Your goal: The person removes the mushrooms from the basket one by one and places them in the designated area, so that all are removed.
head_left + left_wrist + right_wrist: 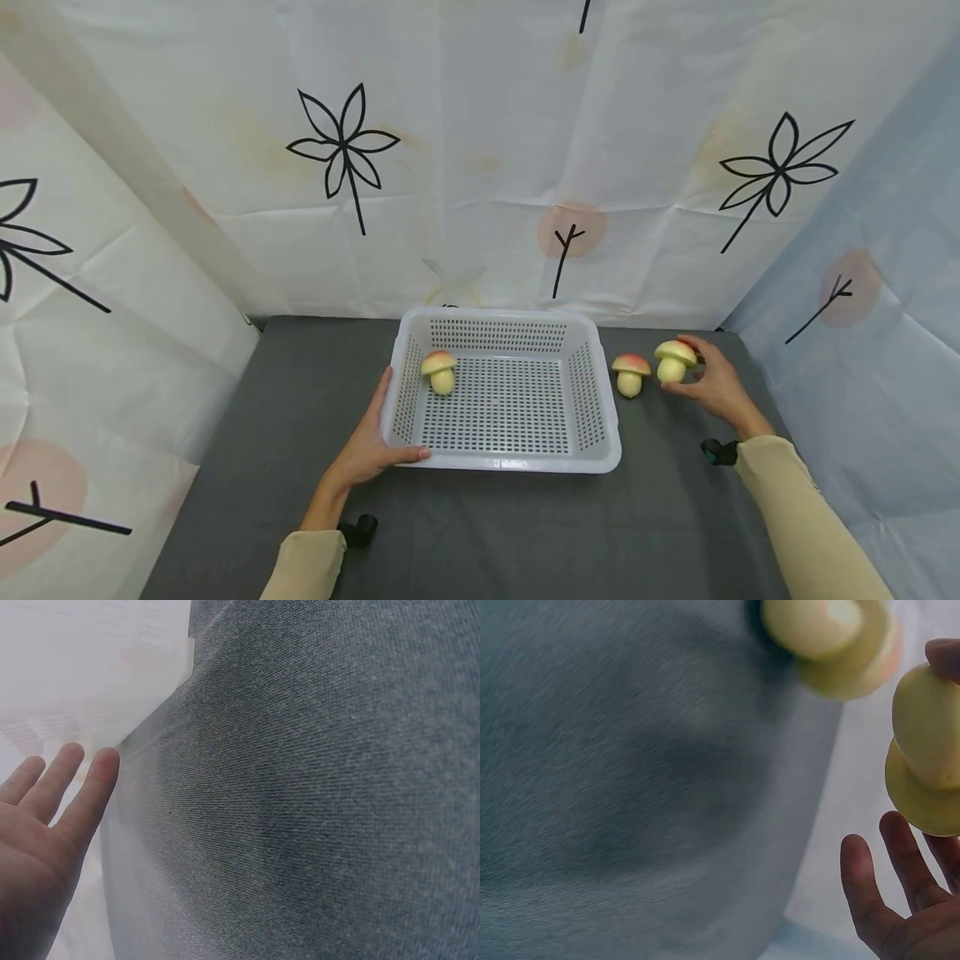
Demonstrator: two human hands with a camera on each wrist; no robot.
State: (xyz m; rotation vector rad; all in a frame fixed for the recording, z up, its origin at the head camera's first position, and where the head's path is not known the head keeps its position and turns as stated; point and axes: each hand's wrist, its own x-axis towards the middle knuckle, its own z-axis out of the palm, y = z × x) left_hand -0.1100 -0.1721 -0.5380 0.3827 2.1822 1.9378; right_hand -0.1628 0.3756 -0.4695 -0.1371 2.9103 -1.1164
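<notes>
The left hand (367, 446) lay flat against the basket's (504, 458) near-left corner, thumb under its front rim, steadying it on the table (525, 533). The right hand (716, 383) pinched a mushroom (673, 360) near the table's back-right corner, beside another mushroom (631, 373); a third mushroom (439, 371) stood inside the basket.
</notes>
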